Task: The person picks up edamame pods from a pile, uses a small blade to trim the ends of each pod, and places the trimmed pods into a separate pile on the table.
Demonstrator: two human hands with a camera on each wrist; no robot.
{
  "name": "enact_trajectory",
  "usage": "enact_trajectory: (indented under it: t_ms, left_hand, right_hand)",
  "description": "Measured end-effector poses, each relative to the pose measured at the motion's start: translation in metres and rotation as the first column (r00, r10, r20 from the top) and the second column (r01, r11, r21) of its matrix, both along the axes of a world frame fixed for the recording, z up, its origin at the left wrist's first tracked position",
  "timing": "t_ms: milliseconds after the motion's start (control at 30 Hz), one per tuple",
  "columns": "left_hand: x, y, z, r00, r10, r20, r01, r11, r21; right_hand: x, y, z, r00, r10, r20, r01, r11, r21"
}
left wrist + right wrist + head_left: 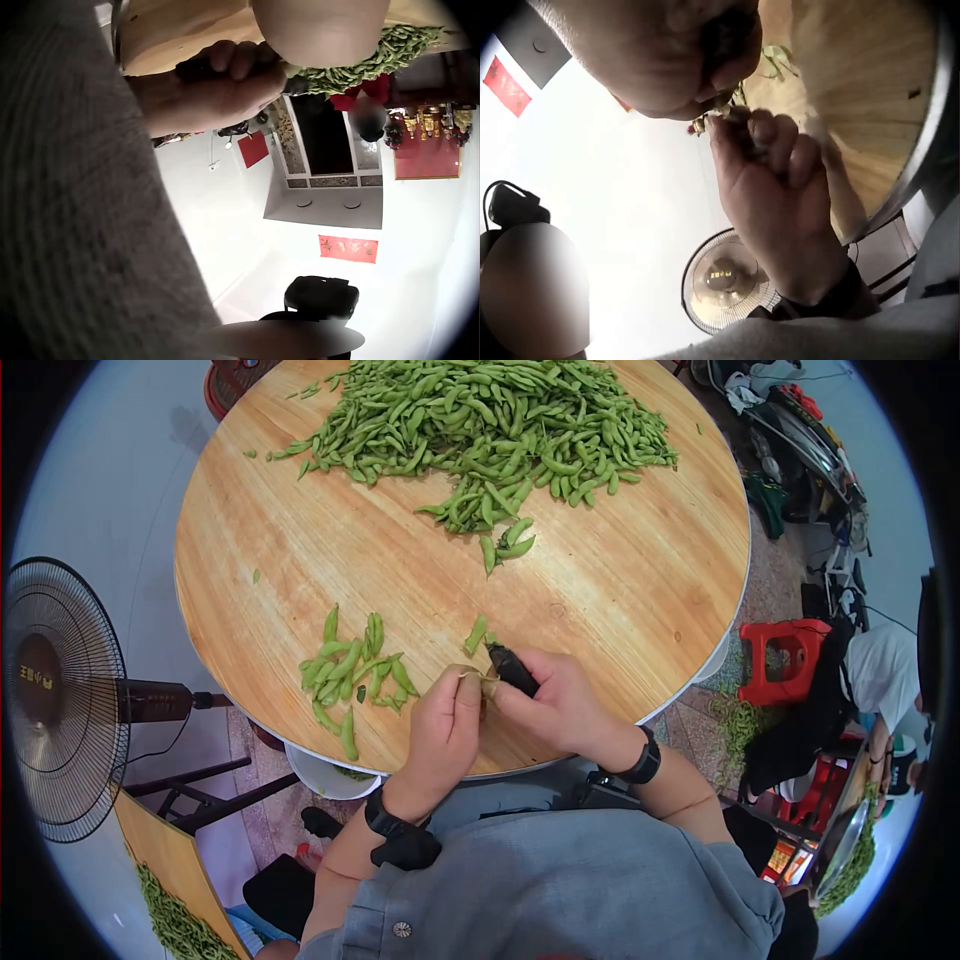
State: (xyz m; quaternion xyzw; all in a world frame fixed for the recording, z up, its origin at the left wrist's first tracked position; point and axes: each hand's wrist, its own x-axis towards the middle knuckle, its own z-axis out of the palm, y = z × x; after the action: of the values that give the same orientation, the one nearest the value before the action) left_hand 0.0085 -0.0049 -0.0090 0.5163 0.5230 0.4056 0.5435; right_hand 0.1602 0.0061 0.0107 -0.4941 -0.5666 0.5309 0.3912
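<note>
In the head view my left hand [445, 727] pinches one end of a thin stem [485, 680] between thumb and finger, close to the table's front edge. My right hand [562, 702] grips a black object [513, 670], its thumb at the stem's other side. Just beyond them lies a green pod [476, 634]. A small group of pods [345, 665] is left of the hands. The right wrist view has the left hand [776, 191] with curled fingers, fingertips beside the right hand [660, 56]. What the black object is, I cannot tell.
A large pile of pods [490, 420] covers the far part of the round wooden table [630, 580]. A fan [65, 690] stands at the left, a white bowl [325, 772] under the front edge, and a red stool [780, 660] at the right. Another person [885, 670] is far right.
</note>
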Motion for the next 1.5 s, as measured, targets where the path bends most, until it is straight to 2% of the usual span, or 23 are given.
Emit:
enact_trajectory:
  t_ms: [67,167,200,267,300,367,400,433,467,500,567,633,700,733,800,900,933,1000,1067,1100,1167,1333,1500]
  left_hand:
    - [-0.002,0.0,0.0,0.996,-0.062,0.067,0.062,0.998,0.012]
    - [-0.007,-0.003,0.0,0.978,-0.127,0.164,0.133,0.991,-0.025]
    - [-0.007,-0.002,0.004,0.977,-0.133,0.166,0.139,0.99,-0.023]
    - [-0.006,0.0,0.016,0.802,0.15,0.578,0.157,0.881,-0.446]
    - [-0.008,0.001,0.012,0.803,0.146,0.578,0.159,0.882,-0.443]
    - [-0.014,0.002,0.001,0.718,0.324,0.616,-0.04,0.902,-0.429]
    - [-0.017,0.003,0.002,0.718,0.324,0.616,-0.04,0.903,-0.429]
    - [-0.021,0.004,0.005,0.668,0.395,0.631,-0.099,0.887,-0.451]
    - [-0.025,0.004,0.007,0.61,0.463,0.643,-0.158,0.866,-0.474]
    - [-0.027,0.004,0.007,0.608,0.465,0.644,-0.162,0.866,-0.473]
    - [-0.033,0.001,0.008,0.529,0.374,0.761,-0.058,0.911,-0.408]
    - [-0.033,0.002,0.014,0.485,0.385,0.785,-0.018,0.902,-0.432]
    - [-0.029,0.003,0.014,0.443,0.394,0.805,0.027,0.892,-0.452]
    - [-0.027,0.004,0.011,0.419,0.38,0.824,0.096,0.884,-0.457]
    - [-0.025,0.006,0.011,0.397,0.371,0.839,0.161,0.872,-0.462]
    - [-0.025,0.009,0.01,0.311,0.464,0.829,0.272,0.793,-0.546]
    - [-0.025,0.009,0.009,0.329,0.46,0.825,0.281,0.786,-0.55]
    - [-0.021,0.009,0.011,0.34,0.463,0.819,0.285,0.779,-0.559]
    - [-0.011,0.01,0.022,0.523,0.435,0.733,0.213,0.766,-0.607]
    - [-0.007,0.009,0.018,0.521,0.439,0.732,0.214,0.763,-0.61]
    - [-0.002,0.009,0.01,0.703,0.208,0.679,0.188,0.868,-0.46]
    - [0.0,0.007,0.004,0.798,0.14,0.586,0.123,0.914,-0.386]
    - [0.003,0.002,0.008,0.878,0.035,0.477,0.148,0.929,-0.341]
  right_hand:
    - [0.0,0.003,0.005,0.998,0.023,-0.053,-0.023,1.0,-0.002]
    - [0.004,0.006,0.011,0.924,0.09,-0.371,-0.241,0.891,-0.385]
    - [0.005,0.008,0.012,0.926,0.085,-0.369,-0.235,0.893,-0.384]
    - [0.001,0.013,0.013,0.852,-0.022,-0.524,-0.292,0.809,-0.509]
    - [-0.002,0.017,0.01,0.852,-0.023,-0.523,-0.29,0.812,-0.507]
    - [-0.009,0.024,-0.003,0.957,0.0,-0.291,-0.134,0.888,-0.439]
    - [-0.011,0.027,-0.01,0.956,0.0,-0.292,-0.133,0.889,-0.438]
    - [-0.014,0.031,-0.016,0.994,0.106,-0.007,-0.107,0.993,-0.056]
    - [-0.016,0.034,-0.019,0.952,0.084,0.296,-0.184,0.926,0.329]
    - [-0.016,0.038,-0.015,0.951,0.087,0.296,-0.187,0.925,0.331]
    - [-0.016,0.048,-0.001,0.865,0.073,0.496,-0.273,0.898,0.345]
    - [-0.013,0.071,0.003,0.829,-0.025,0.559,-0.203,0.918,0.342]
    - [-0.008,0.099,0.0,0.669,-0.3,0.68,-0.04,0.899,0.435]
    - [-0.007,0.11,-0.003,0.669,-0.298,0.68,-0.044,0.898,0.437]
    - [-0.01,0.124,-0.008,0.5,-0.288,0.817,0.007,0.945,0.328]
    - [-0.01,0.115,-0.003,0.616,-0.203,0.761,-0.101,0.938,0.332]
    - [-0.009,0.107,0.002,0.618,-0.195,0.762,-0.11,0.938,0.328]
    - [-0.005,0.086,0.015,0.912,0.105,0.397,-0.079,0.994,-0.081]
    - [-0.005,0.066,0.031,0.951,0.137,0.277,-0.08,0.975,-0.208]
    - [-0.004,0.056,0.034,0.978,0.142,0.151,-0.087,0.942,-0.324]
    - [-0.002,0.041,0.021,0.984,0.128,0.126,-0.087,0.954,-0.288]
    - [0.013,0.015,0.006,0.99,0.139,-0.016,-0.14,0.983,-0.121]
    - [0.019,0.005,0.012,0.96,0.27,0.067,-0.263,0.96,-0.098]
